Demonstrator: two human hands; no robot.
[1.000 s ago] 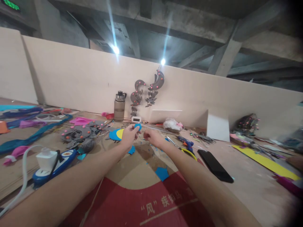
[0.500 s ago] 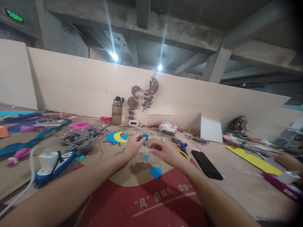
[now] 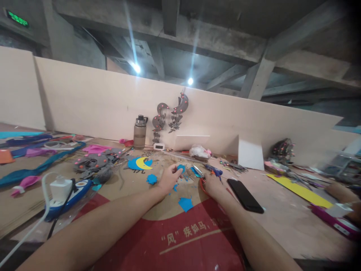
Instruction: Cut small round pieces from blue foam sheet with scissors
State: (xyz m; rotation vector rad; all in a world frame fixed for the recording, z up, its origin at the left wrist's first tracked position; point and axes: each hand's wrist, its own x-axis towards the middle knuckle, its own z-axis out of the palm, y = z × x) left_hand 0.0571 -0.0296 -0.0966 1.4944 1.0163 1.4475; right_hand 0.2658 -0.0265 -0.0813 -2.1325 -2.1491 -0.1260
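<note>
**Right hand shifting to the scissors; left hand gripping the blue piece**

Head view: since half a second ago, right hand (image 3: 211,185) is lowering beside the phone (image 3: 244,190), fingers closing on red-handled scissors (image 3: 199,173). Left hand (image 3: 169,178) is pinching the blue foam piece (image 3: 181,168) just above the tabletop (image 3: 284,218). Blue scraps (image 3: 185,204) are lying near both hands.

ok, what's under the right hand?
The right hand rests on scissors: blades and a red handle loop show beside it. The rest of the handles and the cardboard beneath are covered.
</note>
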